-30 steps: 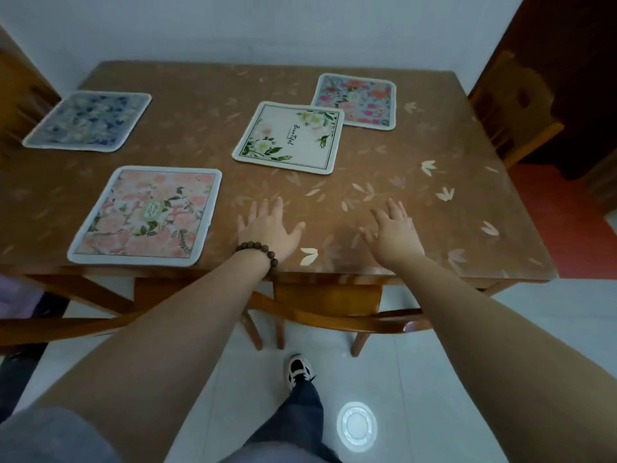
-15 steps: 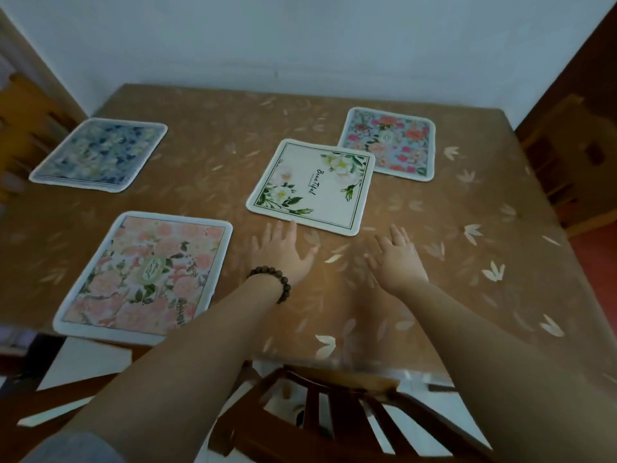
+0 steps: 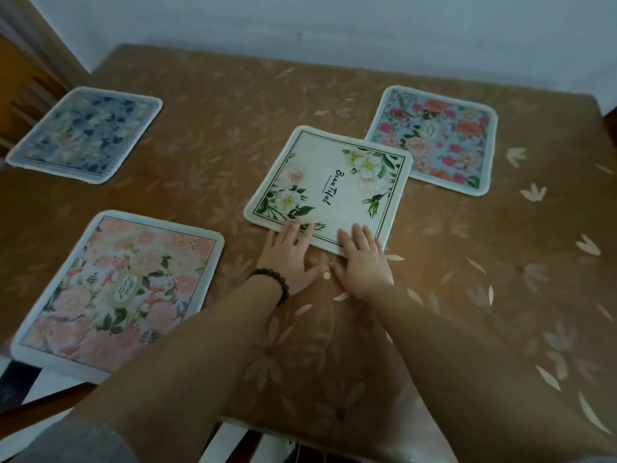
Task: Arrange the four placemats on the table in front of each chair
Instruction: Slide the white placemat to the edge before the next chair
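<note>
Both hands lie flat with fingers spread, the left hand (image 3: 289, 249) and right hand (image 3: 363, 259) resting their fingers (image 3: 358, 232) on the near edge of the white placemat (image 3: 330, 188). The pink placemat (image 3: 120, 292) lies left of the fingers on the tabletop (image 3: 500, 269); the blue placemat (image 3: 85, 133) and the red-flowered placemat (image 3: 434, 138) lie beyond them.

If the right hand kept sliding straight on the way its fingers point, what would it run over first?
The right hand already has its fingertips on the near edge of the white placemat. Going straight on, it would cross more of that mat; the blue-and-red floral placemat lies beyond, probably next in line.
</note>
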{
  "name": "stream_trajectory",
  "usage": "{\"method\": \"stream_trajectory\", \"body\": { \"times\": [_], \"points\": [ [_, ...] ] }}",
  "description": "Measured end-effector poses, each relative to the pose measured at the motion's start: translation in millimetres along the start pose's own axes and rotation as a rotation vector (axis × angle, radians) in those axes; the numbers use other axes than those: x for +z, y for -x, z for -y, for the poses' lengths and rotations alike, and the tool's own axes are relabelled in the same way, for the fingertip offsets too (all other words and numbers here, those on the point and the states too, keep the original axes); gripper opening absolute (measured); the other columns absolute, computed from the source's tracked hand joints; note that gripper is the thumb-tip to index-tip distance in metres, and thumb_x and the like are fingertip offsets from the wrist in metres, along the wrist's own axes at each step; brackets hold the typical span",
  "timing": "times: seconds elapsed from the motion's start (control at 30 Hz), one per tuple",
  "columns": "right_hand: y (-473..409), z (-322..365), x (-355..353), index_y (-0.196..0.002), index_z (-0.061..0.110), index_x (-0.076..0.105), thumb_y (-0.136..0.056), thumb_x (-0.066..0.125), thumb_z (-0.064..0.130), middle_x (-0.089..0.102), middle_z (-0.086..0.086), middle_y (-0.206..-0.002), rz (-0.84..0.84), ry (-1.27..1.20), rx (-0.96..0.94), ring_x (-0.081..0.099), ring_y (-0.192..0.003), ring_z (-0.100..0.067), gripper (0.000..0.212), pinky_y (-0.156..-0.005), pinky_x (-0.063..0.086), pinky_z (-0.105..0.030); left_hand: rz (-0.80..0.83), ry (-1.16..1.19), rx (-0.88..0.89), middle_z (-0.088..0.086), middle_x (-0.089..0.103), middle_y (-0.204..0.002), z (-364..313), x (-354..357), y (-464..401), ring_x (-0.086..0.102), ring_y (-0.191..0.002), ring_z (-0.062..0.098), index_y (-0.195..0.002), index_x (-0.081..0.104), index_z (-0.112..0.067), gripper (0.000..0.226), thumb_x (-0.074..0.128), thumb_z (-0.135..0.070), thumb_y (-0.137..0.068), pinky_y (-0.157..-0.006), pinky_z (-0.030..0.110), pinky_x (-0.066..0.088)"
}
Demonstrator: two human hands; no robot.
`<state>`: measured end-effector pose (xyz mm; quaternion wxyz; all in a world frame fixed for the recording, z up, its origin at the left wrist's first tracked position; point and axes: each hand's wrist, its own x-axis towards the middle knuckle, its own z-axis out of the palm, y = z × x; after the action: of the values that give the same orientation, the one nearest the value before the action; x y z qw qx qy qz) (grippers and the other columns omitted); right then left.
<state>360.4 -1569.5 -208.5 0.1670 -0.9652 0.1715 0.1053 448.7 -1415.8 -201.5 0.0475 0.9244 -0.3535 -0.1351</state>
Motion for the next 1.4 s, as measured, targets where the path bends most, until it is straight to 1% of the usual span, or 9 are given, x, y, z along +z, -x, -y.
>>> {"method": "stream_trajectory", "body": {
  "times": [0.13,0.2,0.3,0.37,0.53,0.87,1.0,1.1,1.4],
  "points": [
    [-18.5,-5.6,9.2,-0.150,0.023,0.009,-0.095,0.027,0.054,0.000,-0.011,-0.159,-0.049,0.078,-0.044,-0.007,-0.145,-0.027,0.065,-0.118,-0.001,-0.044,0.046,0.003,0.000,0.003,-0.007,-0.159,16.9,13.8,-23.7,-0.009,-0.144,0.023,-0.149,0.000,-0.030,0.089,0.034,-0.075,-0.081,-0.115,0.047,-0.004],
    [-23.7,-10.1,9.8,-0.150,0.022,0.011,-0.098,0.023,0.051,0.003,-0.013,-0.159,-0.061,0.128,-0.083,-0.004,-0.145,-0.030,0.061,-0.118,0.000,-0.045,0.007,0.011,0.016,0.002,-0.004,-0.159,24.6,16.0,-35.1,-0.009,-0.144,0.023,-0.149,0.005,-0.033,0.086,0.033,-0.076,-0.080,-0.115,0.048,-0.005],
    [-24.4,-13.6,8.9,-0.148,0.017,0.015,-0.102,0.023,0.038,0.009,-0.018,-0.157,-0.038,0.240,-0.175,0.003,-0.144,-0.037,0.051,-0.117,0.005,-0.049,-0.046,0.026,0.053,-0.001,0.001,-0.159,37.2,14.5,-49.5,-0.007,-0.144,0.023,-0.148,0.018,-0.036,0.079,0.032,-0.075,-0.080,-0.114,0.049,-0.005],
    [-22.2,-14.6,8.6,-0.148,0.015,0.014,-0.101,0.028,0.024,0.011,-0.021,-0.156,-0.018,0.288,-0.237,0.006,-0.143,-0.040,0.050,-0.116,0.009,-0.052,-0.044,0.001,0.063,-0.002,0.002,-0.159,43.5,13.9,-54.4,-0.008,-0.144,0.024,-0.147,0.020,-0.038,0.072,0.032,-0.070,-0.084,-0.114,0.051,-0.003],
    [-16.7,-15.8,1.2,-0.147,0.021,0.022,-0.100,0.029,0.017,0.022,-0.010,-0.156,-0.075,0.207,-0.215,0.013,-0.144,-0.034,0.048,-0.117,0.012,-0.047,-0.057,-0.034,0.071,0.000,0.004,-0.159,42.3,14.6,-51.9,-0.007,-0.145,0.026,-0.146,0.019,-0.040,0.052,0.035,-0.045,-0.097,-0.114,0.050,-0.004],
    [48.2,-38.6,7.9,-0.145,0.029,0.030,-0.097,0.031,0.011,0.025,0.002,-0.155,-0.030,0.048,-0.112,0.012,-0.145,-0.021,0.052,-0.117,0.004,-0.043,0.047,-0.070,0.093,0.001,0.002,-0.159,-1.5,25.5,6.0,-0.007,-0.144,0.028,-0.146,0.018,-0.043,0.052,0.022,-0.053,-0.095,-0.114,0.049,-0.003],
    [95.9,-52.1,14.5,-0.142,0.033,0.036,-0.095,0.037,0.009,0.028,0.006,-0.154,-0.013,-0.025,-0.055,0.013,-0.145,-0.017,0.053,-0.116,0.001,-0.042,0.083,-0.083,0.139,0.000,-0.002,-0.159,-29.1,36.1,42.6,-0.013,-0.143,0.027,-0.146,0.015,-0.045,0.050,0.021,-0.050,-0.097,-0.113,0.049,-0.006],
    [126.8,-58.7,18.7,-0.142,0.034,0.036,-0.093,0.035,0.004,0.029,0.007,-0.154,0.003,-0.035,-0.037,0.012,-0.145,-0.015,0.057,-0.116,0.002,-0.040,0.122,-0.052,0.140,0.000,-0.003,-0.159,-47.7,40.4,68.1,-0.015,-0.143,0.027,-0.146,0.017,-0.045,0.049,0.022,-0.050,-0.098,-0.113,0.049,-0.007],
    [201.2,-72.3,27.9,-0.141,0.038,0.036,-0.092,0.031,0.002,0.026,0.010,-0.154,0.066,-0.073,-0.032,0.010,-0.144,-0.010,0.061,-0.116,0.001,-0.040,0.195,-0.040,0.086,0.002,0.001,-0.159,-91.0,54.4,138.0,-0.011,-0.144,0.029,-0.145,0.021,-0.044,0.047,0.025,-0.049,-0.098,-0.114,0.049,-0.002]
  ]
}}
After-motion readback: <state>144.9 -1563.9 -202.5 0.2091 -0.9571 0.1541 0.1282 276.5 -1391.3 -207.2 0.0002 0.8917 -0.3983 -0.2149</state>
